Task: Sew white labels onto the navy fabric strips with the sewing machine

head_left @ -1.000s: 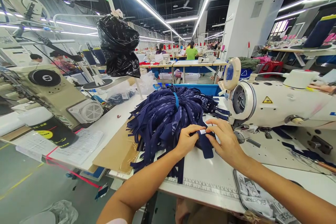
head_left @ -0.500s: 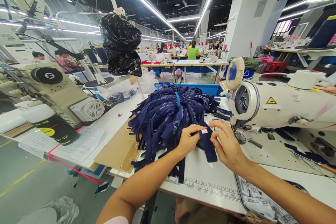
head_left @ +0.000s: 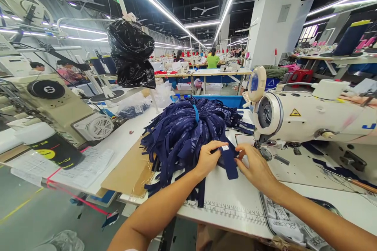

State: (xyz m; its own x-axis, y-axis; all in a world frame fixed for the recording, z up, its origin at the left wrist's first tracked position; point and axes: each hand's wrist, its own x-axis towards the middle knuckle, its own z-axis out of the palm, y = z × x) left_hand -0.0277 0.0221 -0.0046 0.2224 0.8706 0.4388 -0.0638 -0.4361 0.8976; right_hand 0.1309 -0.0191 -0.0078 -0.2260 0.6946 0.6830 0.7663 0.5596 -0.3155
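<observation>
My left hand pinches a navy fabric strip between thumb and forefinger. A small white label lies on the strip right beside those fingertips. At the strip's right side, my right hand is closed, thumb and fingertips on an edge of dark fabric that appears to belong to the same strip. Behind the hands lies a large bundle of navy strips, bound around the middle by a blue tie. The lower end of the held strip hangs over the white tabletop.
A sewing machine stands close on the right, its needle area near my right hand. Printed ruler markings run along the front table edge. Cardboard lies left of the bundle. A tray with printed packets sits at front right.
My right hand's fingers have come together at the strip's right edge; before, they were more spread. My left hand keeps its pinch by the label. The camera view has shifted slightly.
</observation>
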